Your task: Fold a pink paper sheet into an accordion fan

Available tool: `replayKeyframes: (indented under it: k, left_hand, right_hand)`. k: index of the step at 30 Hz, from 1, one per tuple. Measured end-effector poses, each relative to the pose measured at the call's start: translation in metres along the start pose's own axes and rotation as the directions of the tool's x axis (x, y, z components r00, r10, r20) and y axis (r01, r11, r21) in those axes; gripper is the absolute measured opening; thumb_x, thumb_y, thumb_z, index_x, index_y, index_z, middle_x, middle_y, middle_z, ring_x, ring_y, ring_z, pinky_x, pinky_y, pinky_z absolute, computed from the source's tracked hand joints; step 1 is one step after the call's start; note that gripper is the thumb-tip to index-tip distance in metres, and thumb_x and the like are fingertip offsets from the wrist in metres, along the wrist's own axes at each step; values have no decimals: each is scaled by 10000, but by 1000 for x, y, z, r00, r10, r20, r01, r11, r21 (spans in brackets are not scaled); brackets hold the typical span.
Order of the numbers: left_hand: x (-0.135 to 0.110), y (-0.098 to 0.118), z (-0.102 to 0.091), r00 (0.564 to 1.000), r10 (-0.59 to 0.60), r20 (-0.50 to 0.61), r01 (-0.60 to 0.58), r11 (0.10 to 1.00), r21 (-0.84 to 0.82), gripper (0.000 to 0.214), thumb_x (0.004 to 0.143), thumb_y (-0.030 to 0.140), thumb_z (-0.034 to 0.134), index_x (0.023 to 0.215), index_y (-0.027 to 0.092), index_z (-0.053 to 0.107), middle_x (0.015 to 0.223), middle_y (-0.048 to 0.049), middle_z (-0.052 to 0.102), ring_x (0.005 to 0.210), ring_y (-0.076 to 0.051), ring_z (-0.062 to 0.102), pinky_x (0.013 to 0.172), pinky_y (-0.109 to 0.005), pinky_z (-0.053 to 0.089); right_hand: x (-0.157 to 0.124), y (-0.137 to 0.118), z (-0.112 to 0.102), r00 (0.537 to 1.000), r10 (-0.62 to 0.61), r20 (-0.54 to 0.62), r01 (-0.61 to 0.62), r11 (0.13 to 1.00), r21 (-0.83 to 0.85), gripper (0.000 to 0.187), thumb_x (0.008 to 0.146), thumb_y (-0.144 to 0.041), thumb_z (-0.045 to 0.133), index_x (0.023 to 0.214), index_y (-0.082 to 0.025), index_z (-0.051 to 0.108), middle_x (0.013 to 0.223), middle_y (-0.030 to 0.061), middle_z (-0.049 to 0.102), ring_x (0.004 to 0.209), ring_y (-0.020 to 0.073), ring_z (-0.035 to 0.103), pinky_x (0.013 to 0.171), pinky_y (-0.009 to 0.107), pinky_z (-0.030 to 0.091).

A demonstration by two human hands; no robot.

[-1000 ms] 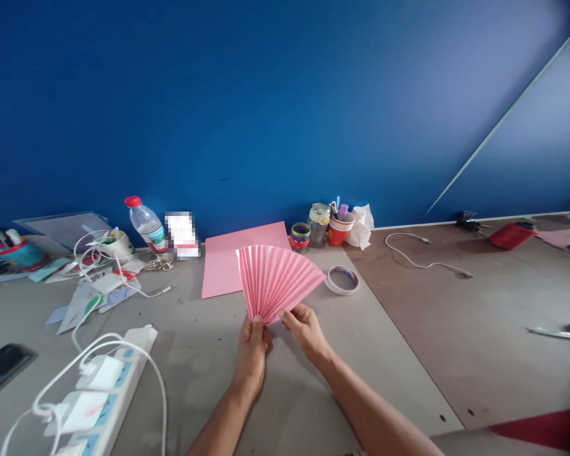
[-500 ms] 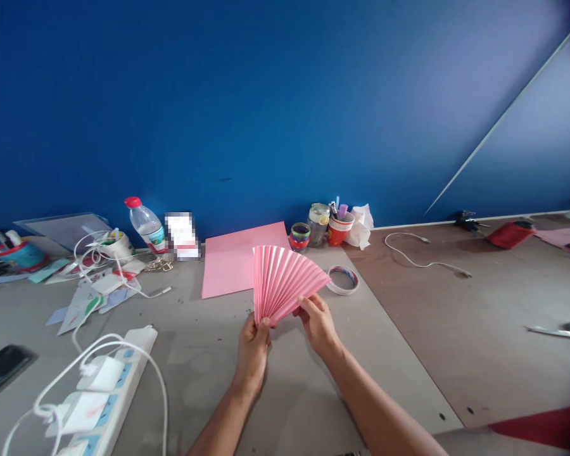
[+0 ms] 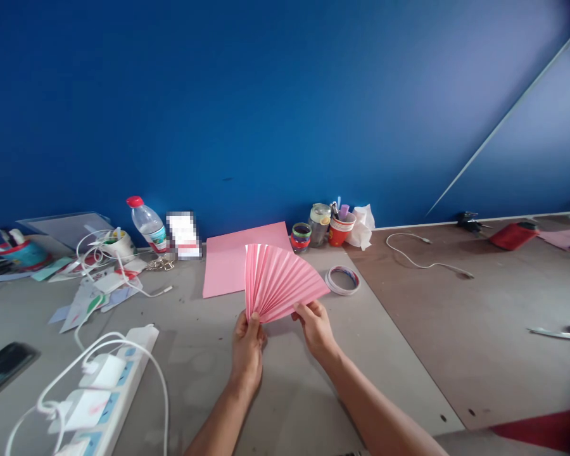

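Observation:
A pleated pink paper fan [image 3: 282, 282] is spread between my two hands, above the grey table. My left hand [image 3: 247, 348] pinches its gathered lower end, thumb on the near side. My right hand [image 3: 316, 326] grips the lower right edge between thumb and fingers. Behind the fan lies a flat pink paper sheet [image 3: 225, 266], partly covered by it. A roll of tape [image 3: 342, 280] rests on the table just right of the fan's tip.
On the left are a white power strip [image 3: 130, 373] with cables, a phone [image 3: 6, 367], paper scraps [image 3: 83, 304] and a bottle [image 3: 147, 225]. Along the wall stand a glass jar [image 3: 320, 225] and a red cup [image 3: 341, 231] with pens. Scissors [image 3: 563, 332] lie at far right.
The fan is spread wider. My left hand has shifted slightly left with the gathered end, while my right hand has barely moved.

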State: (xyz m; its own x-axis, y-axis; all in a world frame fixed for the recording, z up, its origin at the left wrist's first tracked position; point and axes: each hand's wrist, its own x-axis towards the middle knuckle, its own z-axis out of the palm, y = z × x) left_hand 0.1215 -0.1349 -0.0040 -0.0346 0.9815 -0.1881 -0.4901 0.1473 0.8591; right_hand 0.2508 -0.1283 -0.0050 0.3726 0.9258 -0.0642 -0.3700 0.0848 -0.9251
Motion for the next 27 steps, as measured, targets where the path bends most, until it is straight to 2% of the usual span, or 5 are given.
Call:
replayKeyframes:
  k: [10, 15, 19, 23, 27]
  left_hand:
    - [2, 4, 2, 997, -77, -30, 74, 994, -78, 432, 659, 481, 752, 731, 205, 427, 531, 123, 328, 399, -13, 232, 419, -163, 237]
    - [1, 5, 3, 993, -102, -55, 97, 992, -81, 449, 687, 556, 702, 739, 214, 417, 528, 119, 319, 403, -26, 228, 421, -175, 253]
    - [2, 4, 3, 991, -101, -84, 95, 993, -72, 458, 701, 590, 664, 729, 215, 402, 508, 125, 298, 402, -31, 232, 431, -174, 258]
    - [-1, 4, 5, 994, -101, -43, 100, 995, -18, 452, 745, 614, 597, 708, 209, 400, 508, 111, 344, 403, -37, 251, 424, -180, 252]
    - [-5, 7, 5, 994, -95, -55, 97, 995, 24, 399, 752, 585, 607, 754, 212, 466, 573, 73, 466, 446, -66, 389, 442, -197, 322]
  right_hand:
    - [-6, -3, 0, 993, -30, 113, 40, 995, -87, 259, 618, -372, 670, 530, -190, 508, 498, -30, 445, 520, 107, 391, 527, 251, 335]
    - [-12, -8, 5, 986, -48, 162, 69, 990, -122, 304, 631, -403, 676, 531, -193, 480, 497, -38, 406, 509, 96, 336, 505, 243, 291]
    - [-14, -10, 4, 972, -70, 223, 98, 989, -114, 295, 660, -438, 672, 618, -190, 517, 558, -31, 447, 540, 104, 364, 529, 241, 322]
    - [-15, -8, 0, 908, -53, 415, 115, 985, -125, 346, 696, -415, 679, 940, -187, 587, 800, 11, 548, 693, 134, 474, 628, 248, 403]
    - [-21, -2, 4, 841, -62, 537, 224, 945, -240, 271, 770, -377, 623, 949, -177, 584, 835, 14, 539, 746, 138, 477, 695, 256, 412]
